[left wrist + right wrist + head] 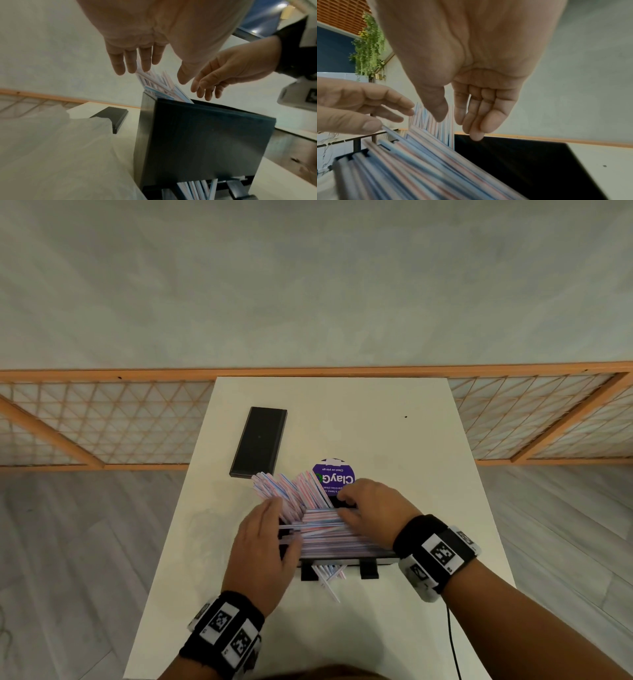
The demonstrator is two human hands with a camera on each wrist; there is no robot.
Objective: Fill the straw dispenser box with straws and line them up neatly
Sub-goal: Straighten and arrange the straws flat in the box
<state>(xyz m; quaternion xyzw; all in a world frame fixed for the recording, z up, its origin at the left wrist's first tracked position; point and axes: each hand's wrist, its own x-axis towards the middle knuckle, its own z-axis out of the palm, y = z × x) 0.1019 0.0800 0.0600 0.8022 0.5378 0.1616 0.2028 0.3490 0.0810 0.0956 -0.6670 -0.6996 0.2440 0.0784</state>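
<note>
Step in hand: levelling straws [329, 534] already in black box [205, 142], mid-desk [394, 440]. Left hand [265, 546] flat, fingers straight, against straw ends at box's left end, gripping nothing. Right hand [371, 510] relaxed over stack, holding nothing. Some straws [291, 491] lean out beyond box's far side. Next, by judgement: lay leaning bunch flat, square ends.

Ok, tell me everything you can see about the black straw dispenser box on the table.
The straw dispenser box is a black, smooth-sided rectangular box standing on the white table, top open. Striped straws fill it: most lie lengthwise, a bunch leans out over the far left corner. More poke from the front bottom slot between two black feet. The left hand touches the straws at its left end, the right hand at its right.
</note>
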